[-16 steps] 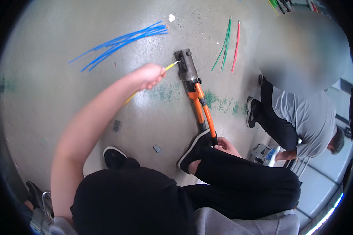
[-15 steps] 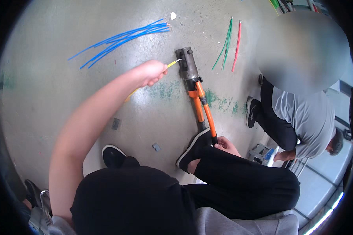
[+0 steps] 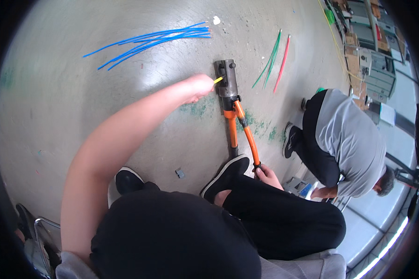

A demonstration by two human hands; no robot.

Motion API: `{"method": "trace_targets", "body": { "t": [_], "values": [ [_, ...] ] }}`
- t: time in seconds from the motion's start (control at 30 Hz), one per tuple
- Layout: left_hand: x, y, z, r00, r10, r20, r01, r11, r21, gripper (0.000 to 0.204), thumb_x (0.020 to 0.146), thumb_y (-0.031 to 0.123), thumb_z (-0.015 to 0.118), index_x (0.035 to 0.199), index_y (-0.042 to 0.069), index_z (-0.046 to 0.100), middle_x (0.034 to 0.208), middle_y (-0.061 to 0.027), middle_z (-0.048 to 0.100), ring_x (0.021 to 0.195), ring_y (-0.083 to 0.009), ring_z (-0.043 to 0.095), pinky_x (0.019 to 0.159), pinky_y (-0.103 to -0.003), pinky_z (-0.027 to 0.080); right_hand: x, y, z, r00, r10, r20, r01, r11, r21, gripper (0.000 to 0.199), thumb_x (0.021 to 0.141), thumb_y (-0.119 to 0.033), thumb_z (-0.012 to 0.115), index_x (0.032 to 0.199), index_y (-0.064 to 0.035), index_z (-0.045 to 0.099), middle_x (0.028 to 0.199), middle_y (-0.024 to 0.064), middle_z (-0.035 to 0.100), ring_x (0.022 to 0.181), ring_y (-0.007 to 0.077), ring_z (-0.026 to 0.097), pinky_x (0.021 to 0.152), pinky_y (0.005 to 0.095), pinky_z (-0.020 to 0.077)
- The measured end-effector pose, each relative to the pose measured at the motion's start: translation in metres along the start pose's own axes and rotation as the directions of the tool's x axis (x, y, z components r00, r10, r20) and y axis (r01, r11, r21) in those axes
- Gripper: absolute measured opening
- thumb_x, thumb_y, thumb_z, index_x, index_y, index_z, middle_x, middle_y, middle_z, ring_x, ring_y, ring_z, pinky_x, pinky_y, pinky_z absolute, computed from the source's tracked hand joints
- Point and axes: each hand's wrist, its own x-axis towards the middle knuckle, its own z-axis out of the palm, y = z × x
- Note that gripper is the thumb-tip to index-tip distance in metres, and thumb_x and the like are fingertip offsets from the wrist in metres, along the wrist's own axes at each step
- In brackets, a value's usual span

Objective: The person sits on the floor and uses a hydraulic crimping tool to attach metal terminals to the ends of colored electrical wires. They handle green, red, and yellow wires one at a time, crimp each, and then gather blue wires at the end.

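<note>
An orange-handled crimping tool [image 3: 231, 107] with a grey metal head lies on the concrete floor. My left hand [image 3: 198, 86] is closed around a yellow wire [image 3: 217, 80], whose end points into the tool's head. My right hand [image 3: 265, 175] grips the end of the upper orange handle, next to my black shoe [image 3: 226, 174], which rests on the lower handle.
A bundle of blue wires [image 3: 153, 39] lies on the floor at the back. Green and red wires [image 3: 273, 60] lie right of the tool. Another person in a grey shirt [image 3: 351, 139] crouches at the right. A small grey piece [image 3: 180, 173] lies near my shoes.
My left hand has moved the yellow wire closer to the tool's head. The camera view has shifted slightly.
</note>
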Motion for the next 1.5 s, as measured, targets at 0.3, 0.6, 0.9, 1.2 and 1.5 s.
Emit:
{"method": "trace_targets", "body": {
  "t": [0.3, 0.6, 0.9, 1.2, 1.5],
  "values": [
    [0.002, 0.010, 0.000, 0.994, 0.012, -0.106, 0.003, 0.990, 0.139, 0.014, 0.089, 0.014, 0.052, 0.082, 0.007, 0.061, 0.062, -0.0023, 0.040, 0.052, -0.0151, 0.034, 0.046, -0.037, 0.025, -0.011, -0.009, -0.009, 1.000, -0.008, -0.026, 0.013, 0.980, 0.200, 0.050, 0.108, -0.049, 0.050, 0.109, -0.0005, 0.061, 0.082, -0.0003, 0.060, 0.070, 0.0098, 0.055, 0.064, 0.0268, 0.0450],
    [-0.003, 0.025, -0.003, 0.996, 0.035, -0.081, -0.025, 0.993, 0.114, 0.014, 0.089, 0.009, 0.052, 0.080, 0.005, 0.062, 0.062, -0.0038, 0.040, 0.050, -0.0156, 0.032, 0.045, -0.038, 0.024, -0.006, -0.007, -0.014, 1.000, -0.023, 0.011, 0.020, 0.979, 0.205, 0.050, 0.107, -0.049, 0.051, 0.113, -0.0008, 0.060, 0.089, 0.0008, 0.061, 0.074, 0.0108, 0.056, 0.068, 0.0282, 0.0467],
    [-0.004, 0.031, 0.000, 0.992, 0.057, -0.112, -0.035, 0.980, 0.196, 0.015, 0.086, 0.007, 0.050, 0.071, 0.004, 0.054, 0.059, -0.0073, 0.042, 0.046, -0.0174, 0.035, 0.042, -0.041, 0.024, 0.015, 0.041, -0.021, 0.971, -0.106, 0.217, 0.070, 0.984, 0.166, 0.047, 0.105, -0.049, 0.055, 0.112, -0.0032, 0.059, 0.095, -0.0015, 0.060, 0.086, 0.0100, 0.058, 0.080, 0.0274, 0.0489],
    [-0.003, 0.028, -0.002, 0.989, 0.068, -0.128, -0.039, 0.975, 0.217, 0.015, 0.086, 0.006, 0.049, 0.074, 0.002, 0.056, 0.062, -0.0115, 0.048, 0.047, -0.0202, 0.040, 0.041, -0.044, 0.026, -0.018, -0.022, -0.020, 0.949, 0.027, 0.314, -0.111, 0.961, 0.252, 0.040, 0.101, -0.036, 0.068, 0.119, -0.0012, 0.060, 0.098, -0.0003, 0.063, 0.087, 0.0091, 0.060, 0.080, 0.0253, 0.0489],
    [-0.016, 0.039, -0.001, 0.990, 0.053, -0.133, -0.017, 0.966, 0.260, 0.027, 0.087, 0.000, 0.054, 0.106, -0.007, 0.071, 0.104, -0.0222, 0.071, 0.091, -0.0297, 0.068, 0.077, -0.046, 0.054, -0.007, 0.003, -0.001, 0.938, 0.117, 0.325, -0.214, 0.935, 0.281, 0.029, 0.103, -0.019, 0.063, 0.123, 0.0009, 0.060, 0.105, 0.0034, 0.069, 0.095, 0.0135, 0.067, 0.085, 0.0283, 0.0528]
  ]
}}
